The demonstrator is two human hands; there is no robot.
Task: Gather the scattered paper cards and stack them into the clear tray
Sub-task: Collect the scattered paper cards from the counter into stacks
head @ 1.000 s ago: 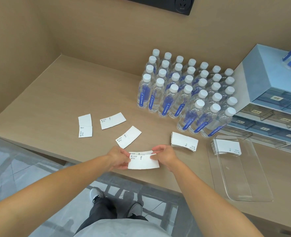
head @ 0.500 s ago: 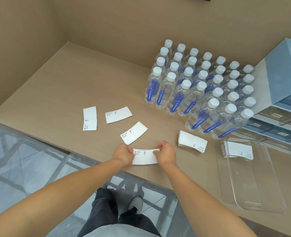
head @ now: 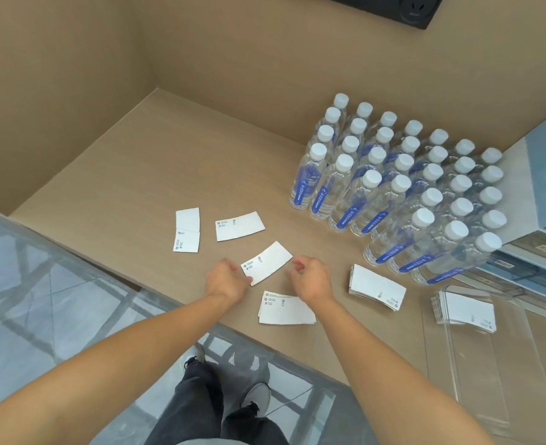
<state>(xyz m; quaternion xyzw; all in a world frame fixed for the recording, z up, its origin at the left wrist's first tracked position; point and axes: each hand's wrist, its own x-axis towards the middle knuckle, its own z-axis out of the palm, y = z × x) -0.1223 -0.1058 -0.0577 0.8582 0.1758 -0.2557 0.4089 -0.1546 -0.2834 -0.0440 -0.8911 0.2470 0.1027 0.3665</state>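
A block of water bottles (head: 400,187) is found standing well beyond the right hand's (head: 311,279) fingers, with a drawer cabinet (head: 541,200) further right. A thick pile of cards (head: 377,288) lies just right of that hand. The clear tray (head: 490,364) sits at far right, a stack of cards (head: 467,311) lying in its far end.

Half a second earlier a small stack (head: 286,308) was pinched between both hands; it is now set down on the table (head: 137,175) near the front edge, under the right wrist. Both hands are released, fingers loosely curled and holding nothing. The left hand's (head: 226,281) fingertips touch the near corner of a single card (head: 267,263) lying between the two hands.

Two further cards (head: 186,229) (head: 239,226) lie beyond the left fingers, apart from each other. Open tabletop is noted to the left and behind them, up to the walls.
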